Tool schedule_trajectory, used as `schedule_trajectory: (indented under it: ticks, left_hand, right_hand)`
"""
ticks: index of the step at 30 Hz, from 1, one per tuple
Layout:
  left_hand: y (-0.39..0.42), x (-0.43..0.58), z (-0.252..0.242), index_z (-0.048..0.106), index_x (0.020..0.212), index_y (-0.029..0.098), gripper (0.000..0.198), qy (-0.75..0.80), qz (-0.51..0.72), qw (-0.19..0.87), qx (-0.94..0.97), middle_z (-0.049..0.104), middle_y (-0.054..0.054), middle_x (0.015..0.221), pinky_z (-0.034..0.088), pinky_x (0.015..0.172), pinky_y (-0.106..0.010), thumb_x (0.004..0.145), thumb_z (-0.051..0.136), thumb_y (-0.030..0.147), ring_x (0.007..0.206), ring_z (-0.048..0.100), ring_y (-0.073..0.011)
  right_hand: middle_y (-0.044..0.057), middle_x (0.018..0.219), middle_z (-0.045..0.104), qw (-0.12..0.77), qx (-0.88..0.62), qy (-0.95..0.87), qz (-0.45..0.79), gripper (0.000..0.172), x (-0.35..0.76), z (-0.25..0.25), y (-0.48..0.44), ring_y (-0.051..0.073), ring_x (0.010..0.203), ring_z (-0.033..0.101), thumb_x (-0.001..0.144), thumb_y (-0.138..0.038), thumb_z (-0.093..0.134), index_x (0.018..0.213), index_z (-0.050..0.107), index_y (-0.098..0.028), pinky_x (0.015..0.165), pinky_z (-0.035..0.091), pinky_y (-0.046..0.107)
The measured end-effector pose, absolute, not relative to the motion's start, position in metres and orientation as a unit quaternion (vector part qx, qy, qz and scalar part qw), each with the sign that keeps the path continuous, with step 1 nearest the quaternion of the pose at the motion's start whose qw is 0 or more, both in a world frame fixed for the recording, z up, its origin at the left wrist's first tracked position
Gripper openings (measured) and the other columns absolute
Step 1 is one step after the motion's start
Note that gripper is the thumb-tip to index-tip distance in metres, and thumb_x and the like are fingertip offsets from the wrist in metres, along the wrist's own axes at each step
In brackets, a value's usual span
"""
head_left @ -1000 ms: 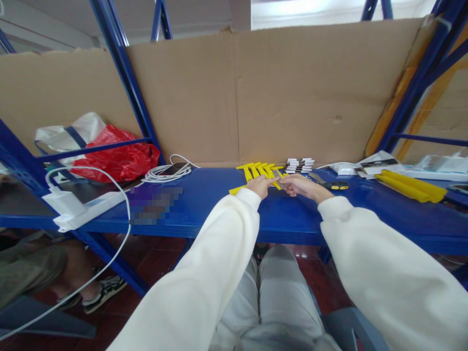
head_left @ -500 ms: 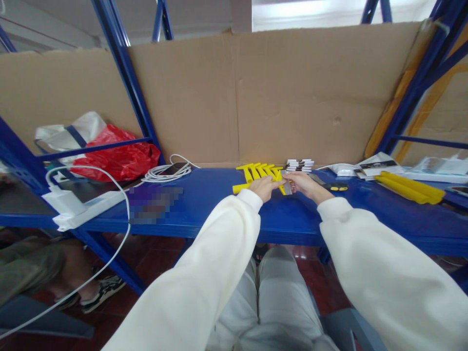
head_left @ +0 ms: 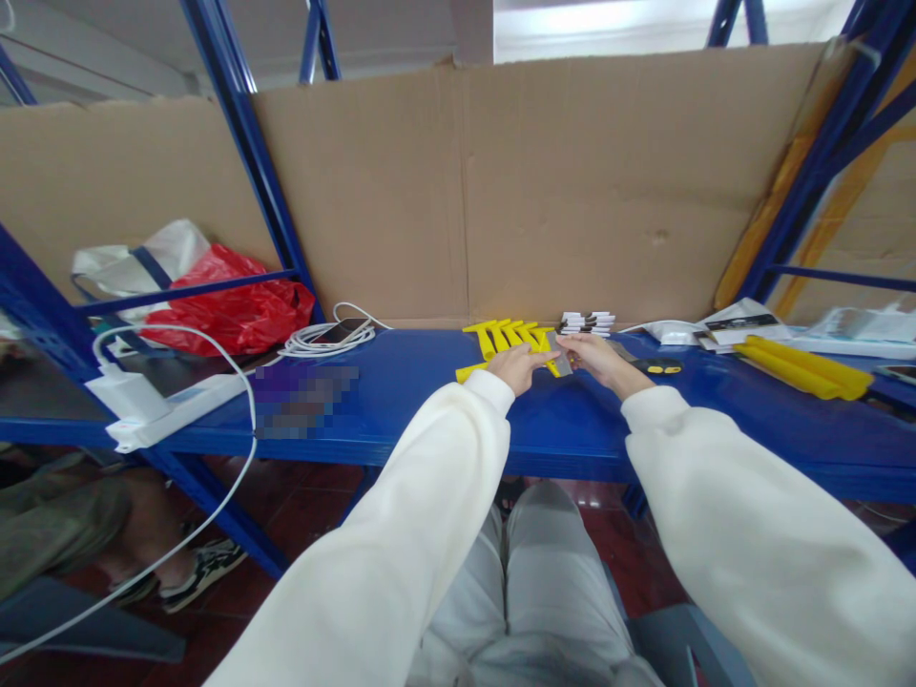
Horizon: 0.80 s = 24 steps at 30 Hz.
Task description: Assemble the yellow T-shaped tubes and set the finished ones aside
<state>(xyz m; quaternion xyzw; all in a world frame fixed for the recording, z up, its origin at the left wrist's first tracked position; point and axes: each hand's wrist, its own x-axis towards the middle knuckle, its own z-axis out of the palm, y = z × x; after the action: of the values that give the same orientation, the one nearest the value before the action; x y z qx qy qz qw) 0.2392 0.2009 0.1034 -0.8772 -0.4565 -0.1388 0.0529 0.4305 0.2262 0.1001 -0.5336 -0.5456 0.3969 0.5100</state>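
My left hand (head_left: pixel 512 368) is wrapped round a yellow T-shaped scraper (head_left: pixel 468 372); its handle end shows to the left of the hand, and its head partly to the right. My right hand (head_left: pixel 593 359) pinches a flat, thin grey metal blade (head_left: pixel 562 363) against or just beside the scraper's head; whether they touch is too small to tell. Just behind my left hand lies a row of several yellow scrapers (head_left: pixel 505 334). Small white packs (head_left: pixel 587 322) with dark bands stand stacked behind my right hand. A black and yellow utility knife (head_left: pixel 658 366) lies right of it.
Two yellow rolled pieces (head_left: pixel 801 367) lie on the blue bench (head_left: pixel 401 401) at right, near white packaging (head_left: pixel 744 320). Left are a coiled white cable (head_left: pixel 322 339), a power strip (head_left: pixel 172 410) and a red bag (head_left: pixel 236 301). Cardboard (head_left: pixel 572 191) walls the back. Another person's leg (head_left: pixel 150 515) shows lower left.
The blade and scraper head have tilted slightly between my fingers, and the scraper's handle end has turned a little. Both arms stay almost in place.
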Motion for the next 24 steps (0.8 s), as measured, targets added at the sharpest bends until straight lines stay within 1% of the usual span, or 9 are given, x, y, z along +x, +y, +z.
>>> schedule_trajectory:
  ticks: [2, 4, 6, 8, 10, 12, 16, 19, 24]
  left_hand:
    - [0.203, 0.237, 0.103, 0.060, 0.161, 0.043, 0.055, -0.478, -0.159, 0.024, -0.864, 0.073, -0.007, 0.133, 0.055, 0.106, -0.032, 0.113, 0.042, 0.023, 0.127, 0.070, -0.0237]
    - [0.206, 0.235, 0.103, 0.062, 0.160, 0.043, 0.052, -0.495, -0.173, 0.009, -0.851, 0.074, -0.006, 0.134, 0.054, 0.107, -0.031, 0.114, 0.043, 0.027, 0.128, 0.069, -0.0228]
    - [0.208, 0.234, 0.102, 0.064, 0.157, 0.043, 0.050, -0.503, -0.181, 0.002, -0.845, 0.075, -0.005, 0.136, 0.054, 0.109, -0.031, 0.113, 0.046, 0.028, 0.131, 0.069, -0.0226]
    - [0.208, 0.233, 0.102, 0.065, 0.156, 0.043, 0.049, -0.505, -0.184, -0.001, -0.843, 0.076, -0.005, 0.137, 0.054, 0.110, -0.032, 0.113, 0.048, 0.028, 0.132, 0.068, -0.0222]
    - [0.208, 0.233, 0.102, 0.065, 0.157, 0.042, 0.049, -0.506, -0.184, -0.004, -0.843, 0.076, -0.005, 0.139, 0.054, 0.111, -0.032, 0.113, 0.047, 0.028, 0.133, 0.068, -0.0219]
    - [0.207, 0.233, 0.103, 0.065, 0.157, 0.041, 0.049, -0.509, -0.184, -0.008, -0.841, 0.076, -0.005, 0.140, 0.054, 0.112, -0.033, 0.113, 0.046, 0.027, 0.133, 0.069, -0.0219]
    - [0.206, 0.232, 0.104, 0.067, 0.155, 0.040, 0.049, -0.511, -0.187, -0.016, -0.839, 0.076, -0.005, 0.143, 0.054, 0.111, -0.032, 0.113, 0.047, 0.026, 0.135, 0.068, -0.0220]
    - [0.206, 0.232, 0.104, 0.067, 0.155, 0.040, 0.049, -0.509, -0.186, -0.019, -0.840, 0.076, -0.005, 0.145, 0.055, 0.111, -0.032, 0.112, 0.047, 0.026, 0.136, 0.068, -0.0220]
    - [0.208, 0.232, 0.103, 0.068, 0.154, 0.041, 0.048, -0.510, -0.187, -0.015, -0.839, 0.076, -0.004, 0.144, 0.055, 0.112, -0.033, 0.112, 0.048, 0.027, 0.136, 0.068, -0.0221]
  right_hand:
    - [0.002, 0.072, 0.065, 0.532, -0.568, -0.534, 0.331, 0.027, 0.436, 0.100, 0.231, 0.015, 0.067, 0.058, 0.093, -0.022, 0.075, 0.071, 0.060, -0.020, 0.064, 0.044, 0.024]
    - [0.007, 0.083, 0.072, 0.521, -0.629, -0.529, 0.231, 0.022, 0.444, 0.101, 0.235, 0.020, 0.082, 0.067, 0.094, -0.017, 0.069, 0.073, 0.064, -0.020, 0.075, 0.050, 0.028]
    - [0.013, 0.095, 0.078, 0.456, -0.702, -0.532, 0.125, 0.016, 0.453, 0.101, 0.237, 0.028, 0.102, 0.072, 0.093, -0.015, 0.065, 0.079, 0.072, -0.019, 0.091, 0.053, 0.036]
    - [0.017, 0.110, 0.079, 0.360, -0.764, -0.534, 0.046, 0.016, 0.459, 0.100, 0.237, 0.035, 0.120, 0.069, 0.092, -0.015, 0.064, 0.089, 0.079, -0.017, 0.105, 0.049, 0.046]
    - [0.021, 0.121, 0.077, 0.277, -0.797, -0.537, 0.004, 0.022, 0.463, 0.099, 0.238, 0.038, 0.129, 0.064, 0.092, -0.015, 0.062, 0.099, 0.083, -0.016, 0.112, 0.045, 0.054]
    - [0.023, 0.125, 0.075, 0.226, -0.807, -0.545, -0.018, 0.026, 0.466, 0.096, 0.239, 0.039, 0.132, 0.061, 0.094, -0.018, 0.061, 0.106, 0.083, -0.014, 0.114, 0.042, 0.058]
    - [0.026, 0.129, 0.072, 0.180, -0.819, -0.544, -0.025, 0.031, 0.470, 0.094, 0.244, 0.042, 0.133, 0.056, 0.095, -0.028, 0.063, 0.114, 0.082, -0.012, 0.113, 0.039, 0.063]
    - [0.027, 0.130, 0.071, 0.167, -0.824, -0.541, -0.009, 0.036, 0.472, 0.094, 0.247, 0.044, 0.135, 0.056, 0.095, -0.034, 0.067, 0.119, 0.081, -0.012, 0.114, 0.039, 0.067]
    - [0.027, 0.131, 0.070, 0.161, -0.823, -0.544, -0.008, 0.040, 0.474, 0.092, 0.250, 0.044, 0.137, 0.055, 0.096, -0.039, 0.066, 0.122, 0.081, -0.013, 0.115, 0.038, 0.068]
